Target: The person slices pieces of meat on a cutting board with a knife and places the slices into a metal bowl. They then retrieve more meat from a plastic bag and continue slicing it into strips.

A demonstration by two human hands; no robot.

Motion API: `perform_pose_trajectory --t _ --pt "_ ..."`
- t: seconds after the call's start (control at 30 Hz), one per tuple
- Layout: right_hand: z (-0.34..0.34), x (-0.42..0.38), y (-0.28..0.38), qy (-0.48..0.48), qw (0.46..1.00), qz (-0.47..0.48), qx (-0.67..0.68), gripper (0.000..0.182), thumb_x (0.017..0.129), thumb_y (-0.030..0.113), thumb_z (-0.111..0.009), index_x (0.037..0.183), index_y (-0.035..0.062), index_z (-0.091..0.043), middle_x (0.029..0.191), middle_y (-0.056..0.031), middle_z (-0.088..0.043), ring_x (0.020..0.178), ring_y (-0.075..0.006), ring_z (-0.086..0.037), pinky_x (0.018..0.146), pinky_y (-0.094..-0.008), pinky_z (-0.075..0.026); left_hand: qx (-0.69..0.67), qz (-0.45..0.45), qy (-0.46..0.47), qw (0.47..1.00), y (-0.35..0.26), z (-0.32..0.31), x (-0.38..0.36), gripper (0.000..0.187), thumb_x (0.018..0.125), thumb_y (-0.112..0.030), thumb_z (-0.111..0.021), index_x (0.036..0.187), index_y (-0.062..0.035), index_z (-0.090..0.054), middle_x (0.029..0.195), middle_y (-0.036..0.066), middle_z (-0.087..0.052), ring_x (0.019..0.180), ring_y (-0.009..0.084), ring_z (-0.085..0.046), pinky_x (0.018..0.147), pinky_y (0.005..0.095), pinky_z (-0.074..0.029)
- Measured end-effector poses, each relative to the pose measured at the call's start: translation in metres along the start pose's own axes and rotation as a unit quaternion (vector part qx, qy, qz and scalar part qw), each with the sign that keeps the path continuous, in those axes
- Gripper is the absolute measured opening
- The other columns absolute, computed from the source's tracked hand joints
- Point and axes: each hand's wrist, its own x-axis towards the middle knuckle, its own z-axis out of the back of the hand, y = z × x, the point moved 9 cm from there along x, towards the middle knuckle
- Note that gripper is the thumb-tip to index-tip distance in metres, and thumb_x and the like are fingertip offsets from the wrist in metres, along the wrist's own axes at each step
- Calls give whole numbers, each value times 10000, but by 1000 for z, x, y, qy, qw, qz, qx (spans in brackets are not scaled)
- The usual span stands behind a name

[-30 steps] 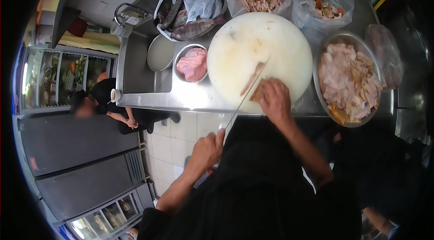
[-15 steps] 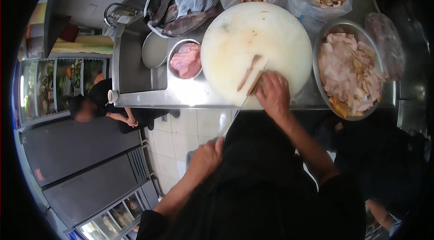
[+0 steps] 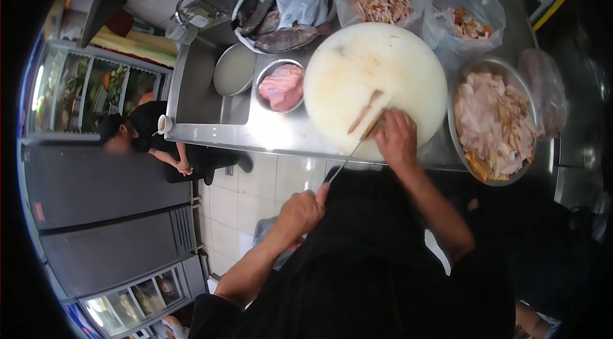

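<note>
A: Starting at the left, what's there?

B: A seated person (image 3: 137,138) in black beside the glass-front cooler (image 3: 83,93), then the steel counter (image 3: 211,133), whose front edge runs along a strip of bare tiled floor (image 3: 255,192). On the counter sit an empty pan (image 3: 234,69) and a small bowl of pink meat (image 3: 281,87).

A: And the hands?

B: The left hand (image 3: 301,211) is closed round the handle of a long knife (image 3: 357,144), off the counter's edge over the floor. The blade reaches up onto the round white cutting board (image 3: 373,77). The right hand (image 3: 397,138) presses down, fingers curled, on a strip of meat (image 3: 370,123) at the board's near edge, beside a cut strip (image 3: 364,111). Most of the board is bare.

A: Further right?

B: A large bowl of cut meat (image 3: 491,119) just beside the board; bags of fish (image 3: 284,10) and of strips (image 3: 383,0) behind it.

A: Any writing?

B: None I can read.

A: Changed from half a second ago?

B: The view has shifted slightly; the knife hand sits a little further right, the other hand holds the same spot.
</note>
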Motion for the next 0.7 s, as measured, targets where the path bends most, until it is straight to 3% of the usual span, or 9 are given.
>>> perform_pose_trajectory --t 0.27,0.53,0.6,0.67,0.7 --pt "9 14 -8 4 995 -14 95 190 824 68 -657 1000 9 -620 1032 -165 -620 1037 -387 -581 930 -495 -463 -18 73 21 997 21 -4 -22 745 1090 -514 -358 793 91 -676 751 370 -651 799 556 -665 789 590 -532" --pt "14 6 -3 -39 993 0 115 166 818 26 -645 980 -2 -625 1026 -171 -635 1004 -382 -595 912 -462 -489 -21 102 57 993 22 -2 -22 720 1095 -484 -373 801 94 -685 748 359 -655 775 545 -667 773 582 -538" --pt "14 8 -3 -45 993 0 109 166 818 24 -644 981 -4 -626 1025 -172 -634 1002 -378 -598 913 -458 -491 46 -49 30 997 17 -28 0 724 1094 -485 -379 787 93 -688 738 364 -646 783 550 -663 776 582 -535" --pt "14 10 0 -33 993 0 110 166 819 25 -644 981 -7 -626 1025 -174 -634 1004 -375 -600 912 -456 -493 47 -99 9 994 2 -36 10 725 1093 -487 -383 778 89 -691 732 371 -638 791 554 -658 777 584 -531" --pt "11 6 1 -22 992 -12 122 165 817 28 -648 976 -6 -626 1028 -177 -636 1005 -374 -602 909 -454 -494 17 -78 -3 997 -17 -28 31 724 1093 -488 -383 777 86 -692 731 375 -634 794 557 -655 776 586 -527"
